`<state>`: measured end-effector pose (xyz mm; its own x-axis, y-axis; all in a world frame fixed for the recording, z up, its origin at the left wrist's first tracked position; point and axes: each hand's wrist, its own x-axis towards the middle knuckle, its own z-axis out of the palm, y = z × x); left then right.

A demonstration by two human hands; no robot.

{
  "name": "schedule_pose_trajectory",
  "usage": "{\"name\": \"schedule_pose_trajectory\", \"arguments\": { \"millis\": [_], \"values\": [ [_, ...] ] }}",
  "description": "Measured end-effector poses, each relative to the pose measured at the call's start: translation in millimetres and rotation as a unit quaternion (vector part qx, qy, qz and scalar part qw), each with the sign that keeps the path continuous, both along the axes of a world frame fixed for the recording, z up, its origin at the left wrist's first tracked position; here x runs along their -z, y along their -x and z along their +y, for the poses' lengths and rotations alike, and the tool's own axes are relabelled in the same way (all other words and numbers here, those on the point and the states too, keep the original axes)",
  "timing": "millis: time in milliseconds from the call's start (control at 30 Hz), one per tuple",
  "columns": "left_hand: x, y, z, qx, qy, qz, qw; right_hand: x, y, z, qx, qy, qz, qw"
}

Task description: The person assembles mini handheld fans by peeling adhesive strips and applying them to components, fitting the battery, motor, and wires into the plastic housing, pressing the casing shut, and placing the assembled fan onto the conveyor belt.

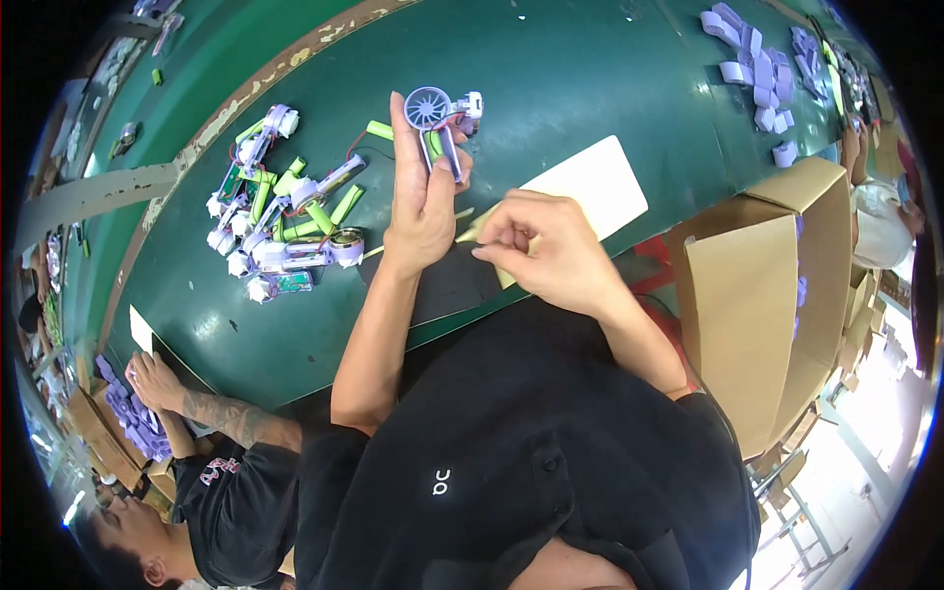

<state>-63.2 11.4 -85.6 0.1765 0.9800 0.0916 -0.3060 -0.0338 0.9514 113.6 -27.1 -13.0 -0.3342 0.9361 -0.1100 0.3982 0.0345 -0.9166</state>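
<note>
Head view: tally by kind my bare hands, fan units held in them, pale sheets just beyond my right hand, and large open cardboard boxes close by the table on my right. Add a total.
Bare hands (left hand, right hand): 2
Fan unit, in the left hand: 1
Pale sheet: 1
Large open cardboard box: 1
Total: 5

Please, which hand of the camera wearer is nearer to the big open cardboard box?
The right hand. It is to the left of the cardboard box, apart from it. The left hand is farther left, holding a purple fan.
</note>
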Motion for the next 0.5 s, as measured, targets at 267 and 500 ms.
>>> {"name": "schedule_pose_trajectory", "arguments": {
  "millis": [267, 500],
  "values": [
    [-6.6, 5.2, 5.4, -0.008, -0.018, 0.009, 1.000, -26.5, -17.2, 22.6, -0.010, 0.061, 0.038, 0.997],
    [-19.9, 1.5, 2.5, -0.008, -0.008, -0.004, 1.000, 17.2, -1.4, 12.8, -0.009, 0.005, -0.080, 0.997]
  ]
}}
